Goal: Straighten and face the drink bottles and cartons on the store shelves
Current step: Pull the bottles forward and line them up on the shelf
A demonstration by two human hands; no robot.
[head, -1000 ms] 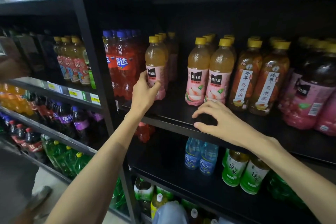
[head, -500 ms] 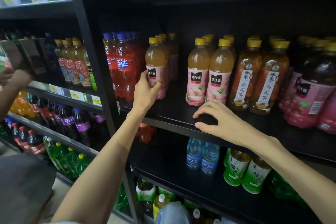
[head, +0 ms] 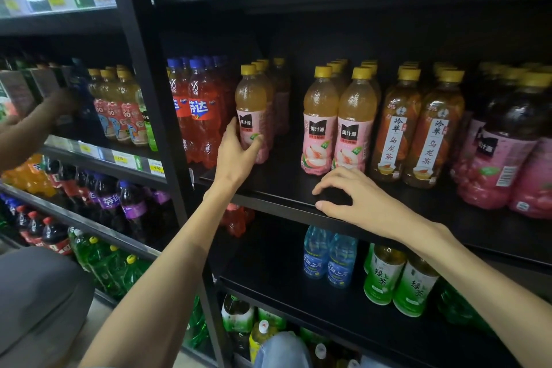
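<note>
Meanwhile, left grip (head: 239, 152) curled around peach bottle (head: 252, 110) beside open gap; right grip (head: 355, 203) spread on shelf edge (head: 283, 206).

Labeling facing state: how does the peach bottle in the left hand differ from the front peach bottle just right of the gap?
The held peach bottle is gripped by the left hand; the free peach bottle stands untouched. The held one's label is turned partly sideways, with no peach picture showing; the free one faces front, logo and peach picture in full view. The held one heads its row alone; the free one stands beside a matching bottle. Both: yellow caps, pink labels, upright.
</note>
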